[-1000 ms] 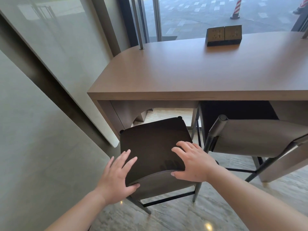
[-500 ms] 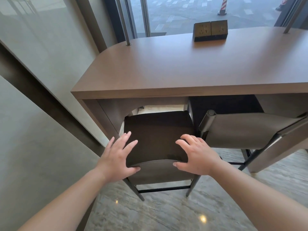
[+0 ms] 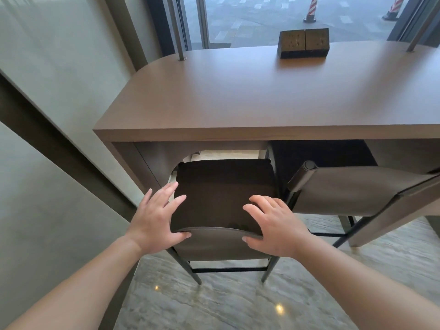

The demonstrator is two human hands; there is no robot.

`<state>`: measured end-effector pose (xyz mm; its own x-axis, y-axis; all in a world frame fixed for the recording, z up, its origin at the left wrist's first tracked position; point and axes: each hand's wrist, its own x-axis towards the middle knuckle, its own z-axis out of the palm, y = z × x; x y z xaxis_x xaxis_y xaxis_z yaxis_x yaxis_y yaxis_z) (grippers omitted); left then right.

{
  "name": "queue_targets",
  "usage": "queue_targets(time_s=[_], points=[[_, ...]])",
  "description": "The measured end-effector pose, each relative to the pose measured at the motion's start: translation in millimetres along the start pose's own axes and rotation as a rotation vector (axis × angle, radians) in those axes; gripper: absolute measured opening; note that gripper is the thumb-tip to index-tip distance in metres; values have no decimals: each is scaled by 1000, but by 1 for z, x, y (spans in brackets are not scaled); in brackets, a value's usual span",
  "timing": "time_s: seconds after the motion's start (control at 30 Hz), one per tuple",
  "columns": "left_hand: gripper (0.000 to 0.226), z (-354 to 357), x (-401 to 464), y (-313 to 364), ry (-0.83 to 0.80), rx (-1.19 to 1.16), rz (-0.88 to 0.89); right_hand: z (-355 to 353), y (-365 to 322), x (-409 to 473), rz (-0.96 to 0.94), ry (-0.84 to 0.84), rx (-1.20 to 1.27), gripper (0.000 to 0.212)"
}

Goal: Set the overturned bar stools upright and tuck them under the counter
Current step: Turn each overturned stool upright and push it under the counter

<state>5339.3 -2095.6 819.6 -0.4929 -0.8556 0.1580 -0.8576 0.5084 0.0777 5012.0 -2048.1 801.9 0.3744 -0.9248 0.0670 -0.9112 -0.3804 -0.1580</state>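
Note:
An upright bar stool (image 3: pixel 223 194) with a dark seat, a low grey backrest and black metal legs stands at the left end of the brown counter (image 3: pixel 250 101), its seat partly under the counter edge. My left hand (image 3: pixel 156 217) rests on the backrest's left corner, fingers spread over the seat, thumb on the back face. My right hand (image 3: pixel 273 221) lies on the right corner the same way. A second stool (image 3: pixel 352 189) with a grey backrest stands to the right, its dark seat under the counter.
A dark power-socket box (image 3: pixel 303 42) sits on the counter's far side. Two thin metal posts (image 3: pixel 177 27) rise from the countertop. A grey wall (image 3: pixel 47 163) runs close along the left. Glass windows are behind the counter, and the floor is polished stone.
The left stool has slid forward, farther under the counter, with both hands on its backrest. The view has shifted closer to the counter.

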Motion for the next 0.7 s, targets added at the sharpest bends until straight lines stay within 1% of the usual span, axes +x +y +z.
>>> queue_targets(time_s=[0.07, 0.13, 0.27, 0.4, 0.5, 0.6, 0.7], points=[[91, 1, -5, -12, 24, -11, -38, 2, -11, 10, -48, 7, -37, 68], [91, 2, -5, -22, 47, -23, -43, 2, -17, 17, -38, 30, -41, 64], [91, 4, 2, -40, 59, -35, -6, 4, -23, 27, 10, 84, -48, 61], [83, 2, 10, -59, 75, -31, 41, 8, -36, 39, 27, 123, -92, 58], [91, -3, 19, -70, 66, -4, 88, 9, -44, 48, 79, 166, -89, 63], [96, -6, 23, -80, 65, -2, 115, 14, -53, 55, 74, 185, -109, 60], [96, -7, 26, -87, -17, 3, 166, 18, -57, 57, 67, 172, -119, 58]])
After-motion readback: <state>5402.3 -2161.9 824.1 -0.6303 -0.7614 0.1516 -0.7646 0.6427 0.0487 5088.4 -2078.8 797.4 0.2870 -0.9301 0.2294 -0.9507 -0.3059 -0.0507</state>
